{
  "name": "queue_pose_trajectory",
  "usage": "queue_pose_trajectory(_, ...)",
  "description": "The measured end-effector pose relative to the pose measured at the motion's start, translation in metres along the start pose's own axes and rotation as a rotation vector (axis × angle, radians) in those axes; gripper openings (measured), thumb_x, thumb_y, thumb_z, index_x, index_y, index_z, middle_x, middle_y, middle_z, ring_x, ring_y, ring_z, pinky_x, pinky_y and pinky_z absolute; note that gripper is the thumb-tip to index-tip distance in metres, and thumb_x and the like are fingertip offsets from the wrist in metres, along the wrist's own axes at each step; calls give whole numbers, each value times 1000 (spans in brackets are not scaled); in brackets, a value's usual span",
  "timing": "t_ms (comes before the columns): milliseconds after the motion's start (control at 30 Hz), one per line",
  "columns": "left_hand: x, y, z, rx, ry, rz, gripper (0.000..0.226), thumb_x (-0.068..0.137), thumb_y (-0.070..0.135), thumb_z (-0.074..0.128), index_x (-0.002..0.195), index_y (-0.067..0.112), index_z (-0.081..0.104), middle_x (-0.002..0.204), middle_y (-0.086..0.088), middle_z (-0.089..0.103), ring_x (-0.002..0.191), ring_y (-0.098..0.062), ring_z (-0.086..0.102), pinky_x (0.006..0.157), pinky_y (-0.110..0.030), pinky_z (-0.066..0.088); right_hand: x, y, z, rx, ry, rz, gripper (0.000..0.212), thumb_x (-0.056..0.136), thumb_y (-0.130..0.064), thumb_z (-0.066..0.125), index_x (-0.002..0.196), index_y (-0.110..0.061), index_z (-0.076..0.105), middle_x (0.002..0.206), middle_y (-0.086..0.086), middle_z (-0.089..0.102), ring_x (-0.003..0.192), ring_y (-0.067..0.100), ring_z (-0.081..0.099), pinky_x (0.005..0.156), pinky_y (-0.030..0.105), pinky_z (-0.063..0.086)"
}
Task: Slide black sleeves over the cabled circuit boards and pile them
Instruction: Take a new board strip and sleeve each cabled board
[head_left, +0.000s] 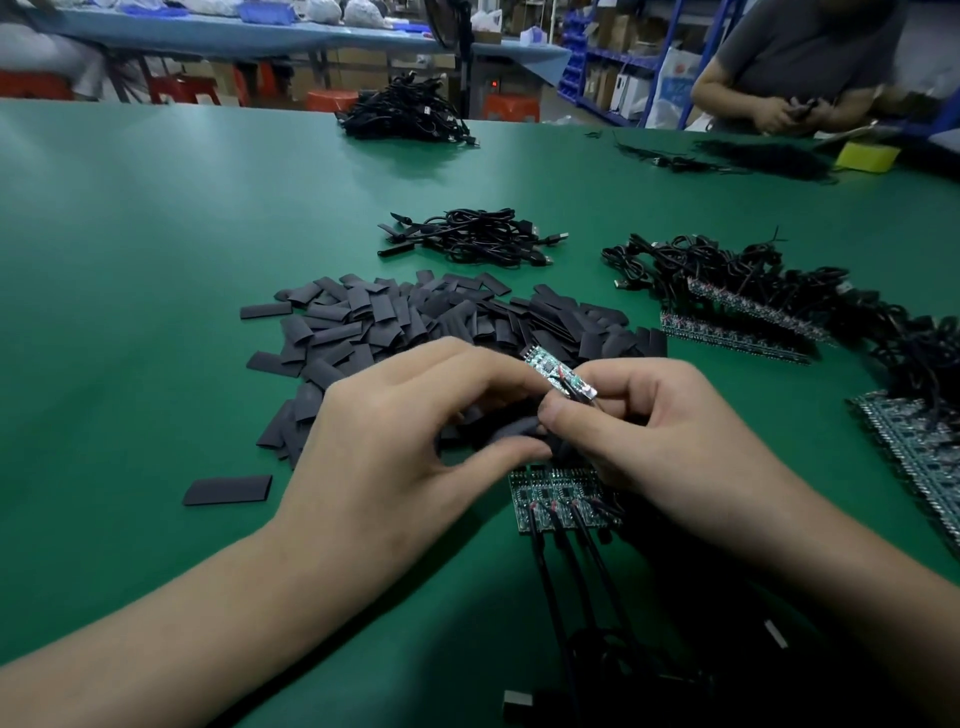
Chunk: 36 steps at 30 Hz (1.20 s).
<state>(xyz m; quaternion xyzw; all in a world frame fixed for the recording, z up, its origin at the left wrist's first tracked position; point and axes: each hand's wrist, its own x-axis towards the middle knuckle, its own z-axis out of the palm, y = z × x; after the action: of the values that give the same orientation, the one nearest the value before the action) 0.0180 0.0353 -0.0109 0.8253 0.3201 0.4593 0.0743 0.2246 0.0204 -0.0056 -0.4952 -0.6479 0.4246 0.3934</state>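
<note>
My right hand (660, 441) pinches a small green circuit board (558, 375) by its cabled end, the board tilted up above the table. My left hand (410, 441) curls around a black sleeve (511, 434) just below the board, thumb under it. A strip of joined cabled boards (553, 499) lies flat on the green table (156, 260) under my hands, its black cables running toward me. Behind my hands spreads a large heap of flat black sleeves (395, 322). One sleeve (227, 489) lies alone at the left.
A small pile of sleeved cables (467, 240) sits beyond the sleeves. Bundles of cabled board strips (748, 301) fill the right side, more boards (919, 457) at the right edge. Another cable heap (405, 117) lies far back. A person (789, 67) works at the far right corner.
</note>
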Motion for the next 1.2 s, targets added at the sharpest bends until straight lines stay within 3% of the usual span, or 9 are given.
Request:
queue_pose_trajectory(167, 1, 1, 0, -133, 62, -139, 26, 76, 23, 88, 98, 23, 75, 91, 19, 73, 87, 1, 70, 77, -22, 57, -1, -5, -2, 16, -23, -20, 26, 97, -34, 63, 80, -16, 73, 51, -10, 43, 44, 1, 33, 43, 12, 26)
queue_pose_trajectory(333, 2, -6, -1, -343, 103, -284, 31, 74, 19, 87, 101, 24, 73, 89, 13, 77, 87, -6, 75, 84, -21, 57, 0, -7, -11, 82, -120, -18, 40, 98, -38, 47, 74, -12, 67, 52, 1, 41, 44, 12, 33, 43, 18, 30)
queue_pose_trajectory(700, 2, -4, -2, -260, 84, -213, 29, 73, 22, 87, 99, 24, 74, 87, 15, 75, 87, -4, 73, 80, -23, 58, -2, -9, -14, 61, -304, 61, 41, 99, -36, 48, 63, -21, 59, 52, -1, 38, 46, 15, 25, 42, 20, 23)
queue_pose_trajectory(867, 3, -3, -7, -72, -3, -28, 22, 78, 20, 87, 97, 16, 77, 93, 15, 74, 88, 3, 68, 80, -12, 52, -2, -11, -17, 91, -377, 121, 42, 98, -36, 48, 59, -24, 58, 51, -1, 35, 43, 12, 23, 40, 18, 22)
queue_pose_trajectory(967, 3, -5, -9, -3, -31, 60, 21, 80, 22, 87, 97, 15, 77, 93, 10, 73, 87, -4, 67, 81, -20, 53, -2, -12, -21, 134, -388, 160, 41, 97, -36, 49, 59, -24, 59, 51, -1, 36, 41, 11, 26, 38, 16, 24)
queue_pose_trajectory(1200, 3, -3, -7, -94, -42, -61, 25, 76, 25, 86, 96, 15, 77, 93, 16, 74, 87, 4, 69, 81, -10, 50, -2, -12, -19, 129, -417, 162, 40, 97, -36, 48, 60, -24, 58, 51, -4, 34, 42, 10, 22, 39, 15, 22)
